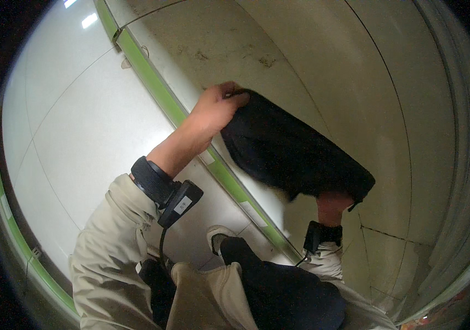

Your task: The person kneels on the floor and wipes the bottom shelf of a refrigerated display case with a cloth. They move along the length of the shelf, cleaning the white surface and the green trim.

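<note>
A black cloth (284, 144), dark and without visible pattern, is stretched at a slant between my two hands. My left hand (220, 107) pinches its upper left corner between thumb and fingers. At the lower right end, my right hand (334, 203) goes in under the fabric, which hides its fingers; that end of the cloth is held up on it. Beneath the cloth lies a pale shelf board (235, 53) with dark dust smudges, edged by a green label rail (152, 76).
White tiled floor (70, 136) lies left of the rail, and my shoe (220, 236) stands close to it. Another green rail (16, 222) curves along the far left. Cabled black devices are strapped to my left wrist (181, 204) and right wrist (315, 237).
</note>
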A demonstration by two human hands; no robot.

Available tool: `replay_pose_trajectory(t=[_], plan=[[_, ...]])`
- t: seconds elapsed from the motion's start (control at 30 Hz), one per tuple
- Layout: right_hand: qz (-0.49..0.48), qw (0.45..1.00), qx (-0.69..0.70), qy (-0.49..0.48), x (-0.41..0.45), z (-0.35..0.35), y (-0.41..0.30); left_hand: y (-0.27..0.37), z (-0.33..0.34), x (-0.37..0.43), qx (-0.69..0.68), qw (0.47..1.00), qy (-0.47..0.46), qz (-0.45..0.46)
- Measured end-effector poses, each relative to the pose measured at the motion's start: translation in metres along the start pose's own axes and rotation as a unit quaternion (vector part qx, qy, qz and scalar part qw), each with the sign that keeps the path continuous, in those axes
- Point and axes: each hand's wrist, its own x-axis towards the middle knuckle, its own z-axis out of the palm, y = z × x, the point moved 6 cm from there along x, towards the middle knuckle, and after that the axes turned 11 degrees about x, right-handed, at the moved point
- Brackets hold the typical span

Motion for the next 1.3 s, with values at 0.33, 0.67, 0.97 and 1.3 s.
replay_pose_trajectory(t=[0.33,0.67,0.97,1.3], plan=[[-0.031,0.965,-0.244,0.088,-0.002,0.009,-0.006,-0.011,0.011,-0.001,0.168,0.985,-0.011,-0.047],[0.093,0.944,-0.268,0.170,-0.014,0.033,0.022,-0.033,0.102,-0.007,0.048,0.974,-0.211,-0.070],[0.248,0.913,0.243,0.214,-0.016,0.043,0.052,-0.046,0.119,0.015,-0.072,0.981,-0.162,-0.077],[0.038,0.971,-0.097,0.217,-0.046,-0.025,-0.020,-0.052,0.136,0.043,0.217,0.965,-0.093,0.113]])
